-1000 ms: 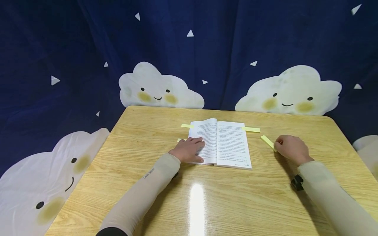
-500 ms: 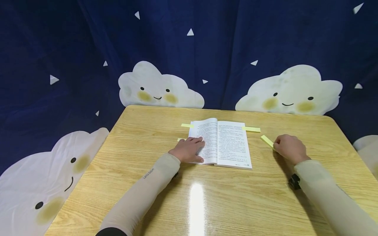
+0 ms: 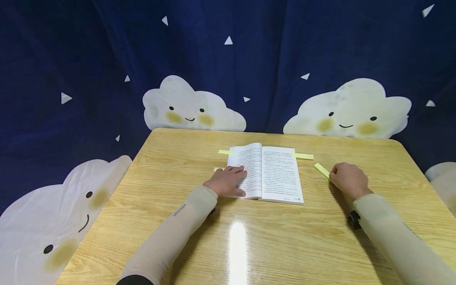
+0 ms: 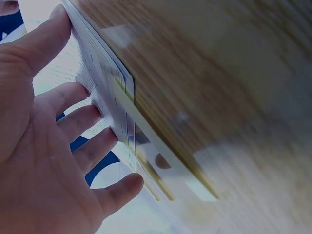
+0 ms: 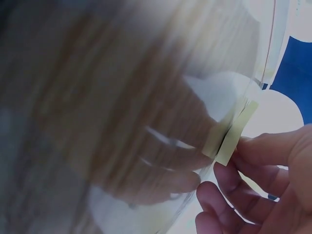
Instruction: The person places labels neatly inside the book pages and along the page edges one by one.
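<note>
An open book (image 3: 279, 174) of printed text lies on the wooden table. My left hand (image 3: 226, 181) rests on its left page, fingers spread and straight; in the left wrist view the fingertips (image 4: 108, 136) lie along the page. To the right of the book, my right hand (image 3: 350, 180) pinches a yellow sticky-note strip (image 3: 322, 170) just over the table. The right wrist view shows the strip (image 5: 236, 134) between thumb and fingers, its reflection in the glossy tabletop beside it. Part of the strip is hidden by the hand in the head view.
Yellow page tabs jut from the book: one at the upper left (image 3: 225, 152), another beside my left hand (image 3: 217, 169), and one at the upper right (image 3: 303, 156). The table (image 3: 285, 245) ends at a dark blue curtain (image 3: 263, 59) with cloud faces.
My right hand has shifted slightly left with the sticky-note strip in its fingers. The left hand and the book have stayed where they were.
</note>
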Tool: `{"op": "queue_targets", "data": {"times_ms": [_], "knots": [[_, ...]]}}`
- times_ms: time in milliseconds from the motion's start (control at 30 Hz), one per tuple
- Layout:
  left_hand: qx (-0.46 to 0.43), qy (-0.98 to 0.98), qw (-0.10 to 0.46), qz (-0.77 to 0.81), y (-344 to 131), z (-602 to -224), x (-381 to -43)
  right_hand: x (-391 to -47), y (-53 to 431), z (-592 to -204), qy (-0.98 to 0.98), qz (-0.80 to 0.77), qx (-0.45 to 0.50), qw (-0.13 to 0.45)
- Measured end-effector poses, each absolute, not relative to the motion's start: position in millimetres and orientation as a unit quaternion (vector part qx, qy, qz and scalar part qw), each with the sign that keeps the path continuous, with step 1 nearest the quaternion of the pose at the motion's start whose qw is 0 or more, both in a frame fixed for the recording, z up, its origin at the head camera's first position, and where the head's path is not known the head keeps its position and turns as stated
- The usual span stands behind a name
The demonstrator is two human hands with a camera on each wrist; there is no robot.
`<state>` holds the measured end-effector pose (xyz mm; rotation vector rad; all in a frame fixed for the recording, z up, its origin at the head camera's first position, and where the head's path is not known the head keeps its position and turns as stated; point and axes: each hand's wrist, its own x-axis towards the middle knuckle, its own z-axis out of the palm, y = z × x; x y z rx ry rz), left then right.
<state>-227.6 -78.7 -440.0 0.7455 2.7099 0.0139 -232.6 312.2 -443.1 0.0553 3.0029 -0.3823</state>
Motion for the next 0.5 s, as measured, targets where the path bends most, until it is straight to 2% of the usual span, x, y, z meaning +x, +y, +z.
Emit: {"op": "queue_targets", "data": {"times_ms": [500], "knots": [[0.261, 0.951, 0.165, 0.006, -78.6, -440.2, -227.4, -229.9, 307.4, -438.0, 0.991, -0.125, 0.006, 0.043]]}}
